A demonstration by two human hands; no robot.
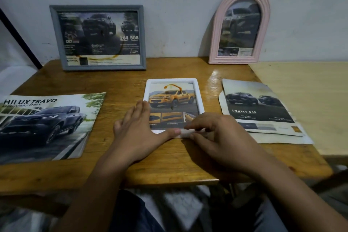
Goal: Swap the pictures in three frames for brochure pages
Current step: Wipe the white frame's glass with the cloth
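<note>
Centrally on the glossy wooden tabletop [116,84] lies a white rounded-rectangle frame [200,92] showing an orange pickup page. The left hand [139,128] rests flat, its grip spread; the right hand [216,135] pinches the frame's near edge. 2 frames lean behind: grey rectangular [56,39], pink arched [216,43]. Creased brochures [47,126] flank it.

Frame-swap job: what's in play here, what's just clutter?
In play:
white frame
grey frame
pink arched frame
Hilux Travo brochure
Double Cab pages
left hand
right hand

Clutter:
dark pole
pale side table
</note>
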